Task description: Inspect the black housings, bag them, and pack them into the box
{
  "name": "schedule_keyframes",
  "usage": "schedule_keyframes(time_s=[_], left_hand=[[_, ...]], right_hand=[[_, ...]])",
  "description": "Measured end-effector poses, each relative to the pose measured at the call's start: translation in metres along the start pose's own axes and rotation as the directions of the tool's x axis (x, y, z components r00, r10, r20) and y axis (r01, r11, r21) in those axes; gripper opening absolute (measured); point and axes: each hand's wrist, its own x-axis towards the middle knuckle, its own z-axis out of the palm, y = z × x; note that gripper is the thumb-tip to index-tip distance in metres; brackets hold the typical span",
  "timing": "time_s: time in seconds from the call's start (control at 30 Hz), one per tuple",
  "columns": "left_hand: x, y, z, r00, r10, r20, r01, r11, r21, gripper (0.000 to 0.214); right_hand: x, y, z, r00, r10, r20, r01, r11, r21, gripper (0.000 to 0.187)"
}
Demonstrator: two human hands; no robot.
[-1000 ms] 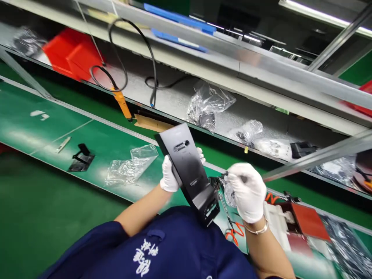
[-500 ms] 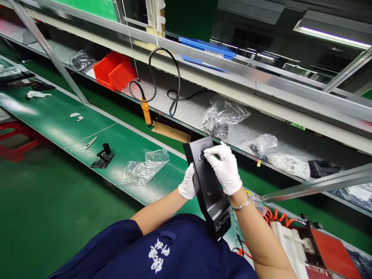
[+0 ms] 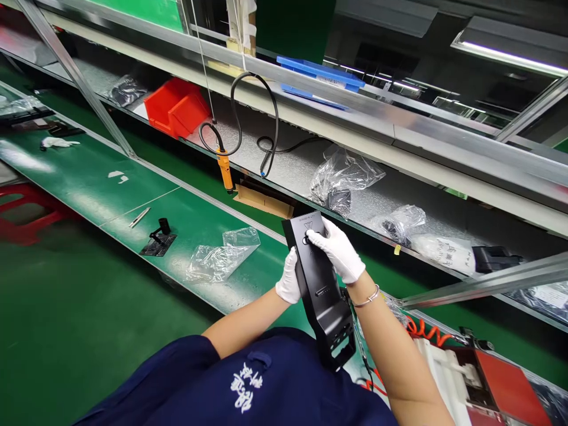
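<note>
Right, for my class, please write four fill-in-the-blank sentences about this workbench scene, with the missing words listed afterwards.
1. The white-gloved left hand and white-gloved right hand both hold a long bent panel coloured ____.
2. A silver-coloured bangle circles the ____ wrist.
3. A looped black cable leads to a hanging stick-shaped tool coloured ____.
4. A crumpled clear plastic bag lies on a smooth bench coloured ____.

Missing words: black; right; orange; green.

Green floor [image 3: 89,337], green-topped table [image 3: 84,171] running diagonally, metal-framed shelf [image 3: 288,168] behind it, red stool [image 3: 48,205] far left, fluorescent ceiling light [image 3: 510,56] lit upper right.
</note>
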Motion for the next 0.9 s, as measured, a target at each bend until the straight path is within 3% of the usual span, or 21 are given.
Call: schedule_keyframes(time_s=[0.17, 0.3, 0.43, 0.53, 0.67, 0.8, 0.9], left_hand=[[-0.014, 0.0, 0.005, 0.999, 0.004, -0.041, -0.003, 0.999, 0.034, 0.068], [-0.02, 0.001, 0.009, 0.999, 0.012, -0.029, -0.009, 0.997, 0.079, 0.067], [-0.012, 0.004, 0.012, 1.0, 0.006, -0.021, -0.003, 0.992, 0.124, 0.069], [-0.008, 0.004, 0.013, 0.999, 0.013, -0.035, -0.009, 0.994, 0.111, 0.069], [-0.012, -0.001, 0.016, 0.999, -0.013, -0.051, 0.015, 0.998, 0.055, 0.061], [-0.017, -0.004, 0.014, 0.997, -0.07, -0.038, 0.072, 0.996, 0.053, 0.061], [-0.013, -0.001, 0.009, 0.995, -0.025, -0.095, 0.032, 0.996, 0.083, 0.06]], right_hand=[[-0.01, -0.01, 0.004, 0.999, 0.047, -0.013, -0.048, 0.998, -0.034, 0.06], [-0.013, -0.01, 0.002, 0.997, -0.006, -0.079, -0.003, 0.994, -0.113, 0.059], [-0.012, -0.005, -0.006, 0.996, -0.076, -0.036, 0.073, 0.993, -0.093, 0.059], [-0.014, 0.002, -0.006, 0.981, -0.174, -0.087, 0.15, 0.961, -0.234, 0.064], [-0.018, 0.017, 0.002, 0.956, -0.238, -0.17, 0.143, 0.887, -0.438, 0.07], [-0.015, 0.028, 0.008, 0.936, -0.292, -0.199, 0.165, 0.86, -0.484, 0.067], [-0.011, 0.026, 0.002, 0.954, -0.259, -0.149, 0.165, 0.872, -0.46, 0.07]])
